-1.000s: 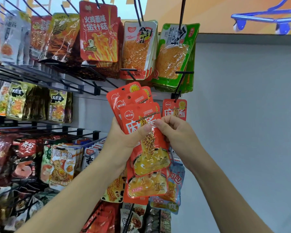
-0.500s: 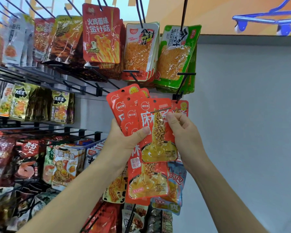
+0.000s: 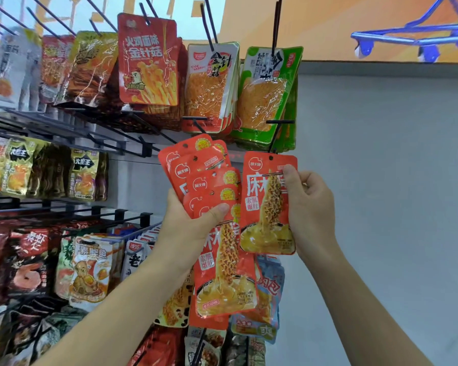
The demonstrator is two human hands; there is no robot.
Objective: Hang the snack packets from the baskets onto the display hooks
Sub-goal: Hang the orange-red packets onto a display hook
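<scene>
Now my left hand (image 3: 193, 233) grips a fanned stack of orange-red foil snack packets (image 3: 196, 178), thumb across the front. My right hand (image 3: 311, 207) pinches a single orange-red packet (image 3: 265, 215), its hole just beneath a black wire display hook (image 3: 279, 122).

The single packet (image 3: 269, 204) and the fanned packets (image 3: 209, 180) are orange-red with yellow noodle pictures and yellow round badges, beneath a green packet (image 3: 270, 93), a red mushroom packet (image 3: 148, 62) and black hooks (image 3: 275, 27) against a grey wall (image 3: 381, 180).
</scene>
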